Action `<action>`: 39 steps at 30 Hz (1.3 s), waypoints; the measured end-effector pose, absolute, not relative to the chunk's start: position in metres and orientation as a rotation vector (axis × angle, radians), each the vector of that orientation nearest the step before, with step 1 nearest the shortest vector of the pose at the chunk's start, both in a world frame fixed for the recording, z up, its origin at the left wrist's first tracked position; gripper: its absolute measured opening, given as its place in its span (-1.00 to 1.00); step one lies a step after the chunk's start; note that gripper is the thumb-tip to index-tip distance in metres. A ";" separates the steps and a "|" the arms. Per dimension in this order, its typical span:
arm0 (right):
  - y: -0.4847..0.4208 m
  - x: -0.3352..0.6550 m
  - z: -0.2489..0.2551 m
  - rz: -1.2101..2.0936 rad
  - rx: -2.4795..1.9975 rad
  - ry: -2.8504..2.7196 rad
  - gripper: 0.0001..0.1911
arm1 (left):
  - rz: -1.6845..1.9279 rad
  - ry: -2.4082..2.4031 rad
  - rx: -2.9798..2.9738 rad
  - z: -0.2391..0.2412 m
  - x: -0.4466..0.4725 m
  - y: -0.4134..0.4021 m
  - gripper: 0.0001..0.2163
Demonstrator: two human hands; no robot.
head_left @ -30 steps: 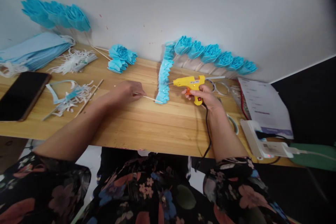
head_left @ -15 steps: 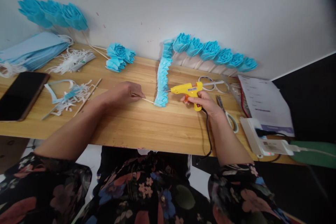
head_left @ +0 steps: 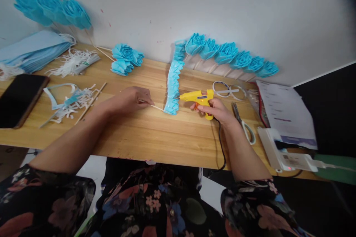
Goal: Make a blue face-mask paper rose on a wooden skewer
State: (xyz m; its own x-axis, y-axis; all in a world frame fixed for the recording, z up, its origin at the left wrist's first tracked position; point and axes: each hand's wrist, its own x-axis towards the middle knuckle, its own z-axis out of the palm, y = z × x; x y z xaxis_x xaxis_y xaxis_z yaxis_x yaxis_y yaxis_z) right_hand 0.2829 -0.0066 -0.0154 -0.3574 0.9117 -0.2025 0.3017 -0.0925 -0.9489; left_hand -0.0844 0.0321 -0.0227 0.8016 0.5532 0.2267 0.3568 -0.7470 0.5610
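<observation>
My left hand pinches a thin wooden stick whose far end meets the lower end of a pleated blue strip. The strip lies lengthwise on the table, running up to the wall, with jagged petal-like edges. In my right hand is a yellow hot glue gun, fingers wrapped round its grip and orange trigger. Its nozzle points left, at the strip's right edge in the lower half; whether it touches cannot be told. A glue stick pokes out of its back.
Several blue flowers on sticks lean against the wall; more lie left of the strip. Scissors, tape rolls and a white power strip are right. A phone, face masks and white scraps are left.
The view has shifted slightly. The glue gun's nozzle has moved a little down along the strip. My left hand keeps the stick in the same place against the strip's lower end.
</observation>
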 end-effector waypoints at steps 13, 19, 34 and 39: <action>-0.006 0.285 -0.016 1.437 -1.329 -1.682 -0.60 | 0.523 0.693 2.476 -0.022 -0.084 0.032 -0.75; -0.008 0.280 -0.013 1.434 -1.377 -1.728 -0.60 | 0.509 0.724 2.471 -0.022 -0.083 0.032 -0.75; -0.010 0.282 -0.009 1.578 -1.244 -1.587 -0.63 | 0.530 0.720 2.445 -0.024 -0.084 0.034 -0.77; -0.009 0.283 -0.010 1.599 -1.294 -1.629 -0.61 | 0.507 0.721 2.440 -0.023 -0.083 0.034 -0.75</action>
State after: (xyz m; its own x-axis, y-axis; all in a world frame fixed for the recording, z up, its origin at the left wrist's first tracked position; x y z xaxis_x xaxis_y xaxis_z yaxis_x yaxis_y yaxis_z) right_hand 0.2834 -0.0085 -0.0096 -0.4146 0.8737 -0.2544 0.2703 -0.1487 -0.9512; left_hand -0.0831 0.0337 -0.0225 0.7860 0.5862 0.1963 0.3828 -0.7109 0.5900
